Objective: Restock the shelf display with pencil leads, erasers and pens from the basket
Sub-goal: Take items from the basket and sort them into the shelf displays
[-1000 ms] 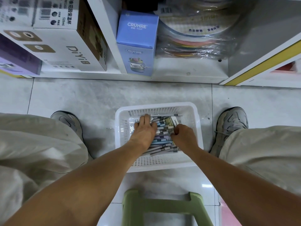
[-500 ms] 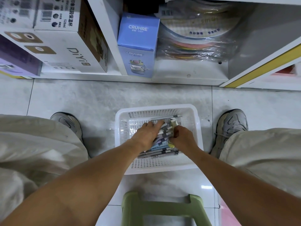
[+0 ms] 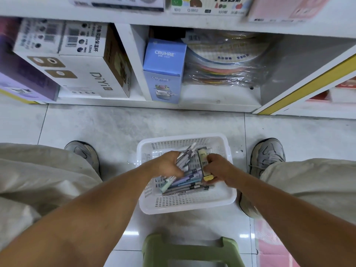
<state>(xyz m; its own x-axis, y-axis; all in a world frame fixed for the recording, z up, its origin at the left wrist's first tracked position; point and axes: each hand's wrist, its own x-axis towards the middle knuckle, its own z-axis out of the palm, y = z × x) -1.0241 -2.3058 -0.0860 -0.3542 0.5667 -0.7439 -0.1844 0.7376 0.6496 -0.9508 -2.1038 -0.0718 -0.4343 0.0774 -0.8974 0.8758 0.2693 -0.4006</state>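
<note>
I have both hands down in the white basket (image 3: 185, 201), which sits on the floor tiles between my feet. My left hand (image 3: 167, 163) is curled round a bundle of grey and pastel pens (image 3: 187, 160), its grip clamped on their upper ends so the caps fan out past my knuckles toward the far rim. My right hand (image 3: 217, 166) pinches a flat cream-coloured pack (image 3: 203, 162) that stands on edge just beside the pens; I take it for a pencil-lead or eraser box, though the print is too blurred to say which.

The pens' long axis runs from near-left to far-right across the basket, with more of them lying loose on the bottom under both hands. A small yellow piece (image 3: 209, 177) lies against the heel of my right hand.

The move ahead, as I judge it, is a lift up and forward: the shelf (image 3: 212, 22) stands straight in front of the basket, beyond a strip of bare floor. In its lower bay I see a blue carton (image 3: 163, 74) and a wrapped stack of coloured discs (image 3: 225, 62), and white boxes (image 3: 84, 60) to the left. The basket's far wall is the only thing the pens must clear. A green stool (image 3: 190, 249) is close under me, out of the path.
</note>
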